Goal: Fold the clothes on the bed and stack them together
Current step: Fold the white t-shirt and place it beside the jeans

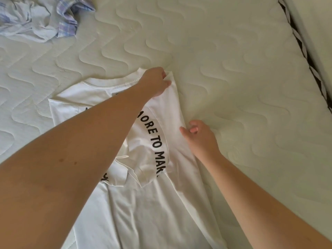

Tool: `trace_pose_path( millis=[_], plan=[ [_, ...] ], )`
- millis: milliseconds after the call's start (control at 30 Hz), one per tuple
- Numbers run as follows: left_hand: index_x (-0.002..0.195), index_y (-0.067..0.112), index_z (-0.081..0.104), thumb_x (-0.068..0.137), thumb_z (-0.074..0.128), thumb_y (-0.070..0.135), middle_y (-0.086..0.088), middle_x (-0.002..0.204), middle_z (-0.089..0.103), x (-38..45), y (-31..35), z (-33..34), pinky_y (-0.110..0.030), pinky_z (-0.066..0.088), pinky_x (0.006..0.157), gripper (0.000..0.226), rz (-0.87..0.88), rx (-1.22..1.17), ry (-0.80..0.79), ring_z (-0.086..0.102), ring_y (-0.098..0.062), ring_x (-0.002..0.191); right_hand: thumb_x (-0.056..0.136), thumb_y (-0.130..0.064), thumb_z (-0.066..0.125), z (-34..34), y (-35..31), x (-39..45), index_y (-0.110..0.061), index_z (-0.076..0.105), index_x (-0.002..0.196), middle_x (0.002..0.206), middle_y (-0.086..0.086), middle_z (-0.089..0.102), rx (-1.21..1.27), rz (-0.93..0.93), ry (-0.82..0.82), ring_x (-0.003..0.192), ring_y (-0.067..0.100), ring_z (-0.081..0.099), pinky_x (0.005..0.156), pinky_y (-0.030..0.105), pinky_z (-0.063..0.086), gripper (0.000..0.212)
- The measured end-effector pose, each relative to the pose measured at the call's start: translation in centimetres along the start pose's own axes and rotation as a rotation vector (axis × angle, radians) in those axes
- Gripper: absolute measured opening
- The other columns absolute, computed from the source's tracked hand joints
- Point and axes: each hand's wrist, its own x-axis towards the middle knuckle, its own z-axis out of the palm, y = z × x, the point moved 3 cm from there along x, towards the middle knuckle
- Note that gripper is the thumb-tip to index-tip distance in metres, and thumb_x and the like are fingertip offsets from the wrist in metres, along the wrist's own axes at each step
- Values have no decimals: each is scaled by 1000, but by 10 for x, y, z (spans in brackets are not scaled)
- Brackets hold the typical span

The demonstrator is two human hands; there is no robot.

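Observation:
A white T-shirt point(154, 203) with black curved lettering lies spread on the bed, collar toward the far side, one sleeve folded over its chest. My left hand point(154, 81) reaches across it and pinches the fabric at the far right shoulder edge. My right hand point(199, 137) grips the shirt's right side edge lower down, fingers curled on the cloth. My left forearm hides part of the print.
A crumpled pile of pale blue and lilac checked clothes point(41, 18) lies at the far left corner. The quilted cream mattress point(242, 83) stretches to the right, ending at a dark-trimmed edge point(305, 56).

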Motion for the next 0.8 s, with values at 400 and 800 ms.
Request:
trace_pose_path(
  millis=[400, 800],
  plan=[
    [119, 14, 58, 96, 61, 31, -6, 113, 60, -21, -7, 8, -35, 48, 85, 30, 32, 18, 164, 58, -23, 100, 84, -48, 67, 9, -25, 72, -29, 58, 76, 76, -12, 62, -55, -2, 96, 86, 18, 65, 78, 32, 48, 22],
    [59, 21, 49, 96, 45, 51, 3, 54, 60, -201, -30, 60, -30, 51, 58, 48, -127, -209, 257, 61, -11, 52, 76, -35, 71, 4, 45, -39, -22, 58, 98, 88, -5, 60, -144, -69, 4, 82, 17, 59, 68, 30, 42, 29]
  ],
)
